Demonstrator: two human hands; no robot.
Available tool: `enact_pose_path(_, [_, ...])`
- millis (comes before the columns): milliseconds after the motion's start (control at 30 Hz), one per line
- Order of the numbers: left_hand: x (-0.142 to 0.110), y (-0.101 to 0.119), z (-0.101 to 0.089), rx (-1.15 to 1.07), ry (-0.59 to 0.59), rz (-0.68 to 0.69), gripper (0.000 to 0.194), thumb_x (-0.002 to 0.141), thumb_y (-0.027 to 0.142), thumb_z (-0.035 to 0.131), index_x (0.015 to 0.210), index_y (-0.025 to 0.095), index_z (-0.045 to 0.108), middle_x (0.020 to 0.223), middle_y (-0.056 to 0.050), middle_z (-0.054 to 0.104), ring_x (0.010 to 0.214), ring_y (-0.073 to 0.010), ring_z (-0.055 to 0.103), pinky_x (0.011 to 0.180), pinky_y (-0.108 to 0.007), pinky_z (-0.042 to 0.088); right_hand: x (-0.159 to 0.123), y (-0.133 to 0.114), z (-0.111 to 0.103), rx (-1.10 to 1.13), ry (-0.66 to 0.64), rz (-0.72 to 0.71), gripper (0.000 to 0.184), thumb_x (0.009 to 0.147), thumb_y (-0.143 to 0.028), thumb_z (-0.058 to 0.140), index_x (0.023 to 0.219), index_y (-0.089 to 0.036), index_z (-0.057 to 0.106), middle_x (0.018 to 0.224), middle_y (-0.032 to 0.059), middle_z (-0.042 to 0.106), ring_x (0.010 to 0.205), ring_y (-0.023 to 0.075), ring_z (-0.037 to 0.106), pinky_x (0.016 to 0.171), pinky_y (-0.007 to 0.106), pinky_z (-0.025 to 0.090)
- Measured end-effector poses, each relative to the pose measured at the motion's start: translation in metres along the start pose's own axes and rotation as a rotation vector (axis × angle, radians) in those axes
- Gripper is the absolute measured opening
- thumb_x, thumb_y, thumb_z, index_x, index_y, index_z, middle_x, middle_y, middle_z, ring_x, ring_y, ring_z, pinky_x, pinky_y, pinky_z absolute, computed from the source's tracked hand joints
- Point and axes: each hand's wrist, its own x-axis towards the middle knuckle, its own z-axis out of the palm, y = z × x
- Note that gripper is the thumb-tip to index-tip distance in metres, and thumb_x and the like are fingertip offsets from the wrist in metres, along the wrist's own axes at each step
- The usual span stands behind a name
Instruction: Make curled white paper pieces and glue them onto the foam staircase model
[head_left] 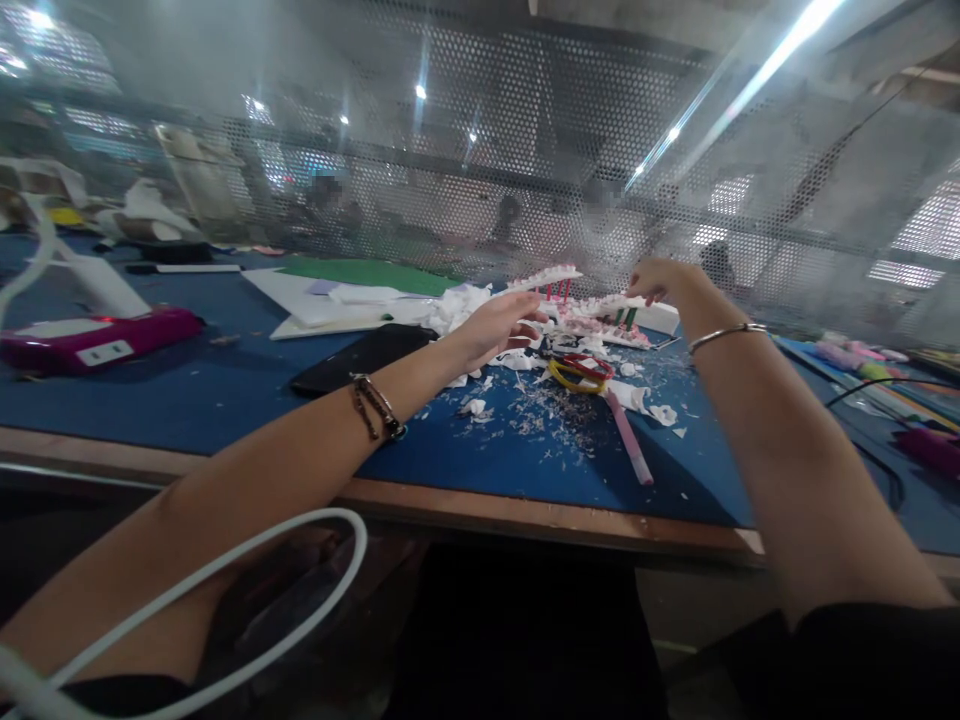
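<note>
A model of white slabs with a pink ragged covering point(600, 325) stands on the blue table, with red and green posts between its layers. My left hand point(501, 326) hovers at its left side, open, fingers stretched to the right over scraps of white paper point(459, 308). Over the model's right part is my right hand point(664, 279), its fingers bent down and drawn together; whatever they hold is too small to make out. Yellow and red loops point(579, 374), which look like scissor handles, lie in front of the model, beside a pink pen-like stick point(628, 440).
A flat black device point(364, 358) lies under my left forearm. White and green sheets point(367, 275) are behind it. A magenta power strip point(105, 338) sits at the left. Coloured craft pieces point(847, 355) lie at the right. A perforated metal screen point(480, 130) rises behind the table.
</note>
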Motion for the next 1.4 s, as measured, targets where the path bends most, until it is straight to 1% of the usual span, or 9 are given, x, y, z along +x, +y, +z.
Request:
enact_pose_path(100, [-0.004,0.003,0.001,0.11,-0.088,0.035,0.025,0.084,0.024,0.056,0.108,0.015,0.057,0.088,-0.004,0.058,0.062,-0.0049,0.053,0.061,-0.019,0.044,-0.024,-0.021,-0.005,-0.172,-0.297,-0.004,0.013,0.071,-0.019,0.073,0.07,-0.008,0.066,0.068,0.0044,0.064,0.067,0.0144,0.06,0.071,0.03,0.046])
enact_pose_path(167, [-0.006,0.003,0.004,0.196,-0.126,0.048,0.023,0.084,0.023,0.055,0.105,0.014,0.059,0.085,-0.003,0.057,0.063,-0.0047,0.052,0.061,-0.019,0.043,-0.049,-0.033,0.004,-0.217,-0.433,-0.068,0.007,0.072,-0.019,0.07,0.075,-0.013,0.069,0.068,0.0019,0.066,0.064,0.0116,0.058,0.067,0.025,0.044])
enact_pose_path(233, [-0.007,0.001,0.008,0.264,-0.165,0.043,0.021,0.083,0.022,0.055,0.102,0.013,0.061,0.083,-0.003,0.057,0.063,-0.0045,0.051,0.063,-0.019,0.043,-0.073,-0.04,0.02,-0.256,-0.541,-0.183,0.017,0.08,-0.017,0.058,0.093,-0.017,0.068,0.081,0.0025,0.069,0.07,0.0112,0.06,0.066,0.023,0.043])
enact_pose_path(400, [-0.007,-0.008,0.015,0.347,-0.244,0.024,0.018,0.081,0.023,0.055,0.096,0.016,0.064,0.082,-0.002,0.058,0.063,-0.0049,0.051,0.069,-0.021,0.045,-0.096,-0.037,0.058,-0.318,-0.533,-0.291,0.027,0.079,-0.012,0.055,0.103,-0.013,0.067,0.099,0.0115,0.067,0.084,0.0163,0.058,0.074,0.026,0.04])
enact_pose_path(600, [-0.011,-0.003,0.014,0.394,-0.225,0.005,0.019,0.08,0.025,0.055,0.094,0.016,0.065,0.08,-0.001,0.058,0.064,-0.0059,0.051,0.07,-0.023,0.046,-0.081,-0.03,0.077,-0.314,-0.482,-0.28,0.014,0.073,-0.009,0.056,0.07,-0.012,0.069,0.069,0.0075,0.065,0.064,0.0143,0.051,0.064,0.027,0.033])
enact_pose_path(800, [-0.011,-0.003,0.013,0.392,-0.218,0.023,0.021,0.082,0.023,0.052,0.099,0.014,0.062,0.084,-0.002,0.058,0.063,-0.0045,0.05,0.069,-0.021,0.046,-0.079,-0.024,0.061,-0.142,-0.294,-0.197,0.011,0.076,-0.013,0.052,0.072,-0.011,0.062,0.067,0.005,0.06,0.063,0.0125,0.051,0.062,0.026,0.035])
enact_pose_path(1067, [-0.016,-0.003,0.023,0.346,-0.214,0.049,0.048,0.078,0.034,0.059,0.12,0.016,0.047,0.12,-0.013,0.054,0.075,-0.0106,0.061,0.075,-0.027,0.049,-0.118,-0.055,0.032,0.327,-0.28,-0.202,0.017,0.084,-0.025,0.05,0.099,-0.017,0.054,0.068,-0.0029,0.054,0.061,0.0079,0.053,0.06,0.022,0.044])
enact_pose_path(1267, [-0.022,-0.007,0.036,0.248,-0.29,0.131,0.031,0.073,0.033,0.063,0.095,0.012,0.057,0.076,-0.005,0.061,0.067,-0.0106,0.057,0.07,-0.025,0.048,-0.141,-0.079,0.035,0.588,-0.234,-0.179,0.015,0.081,-0.022,0.056,0.093,-0.017,0.05,0.069,-0.0017,0.055,0.063,0.0084,0.052,0.058,0.024,0.042])
enact_pose_path(1400, [-0.023,-0.004,0.035,0.299,-0.286,0.192,0.02,0.075,0.033,0.061,0.077,0.013,0.058,0.068,-0.001,0.058,0.06,-0.0076,0.054,0.066,-0.023,0.046,-0.143,-0.079,0.036,0.635,-0.168,-0.145,0.013,0.081,-0.023,0.054,0.091,-0.018,0.048,0.066,-0.0023,0.054,0.06,0.0089,0.052,0.057,0.025,0.042])
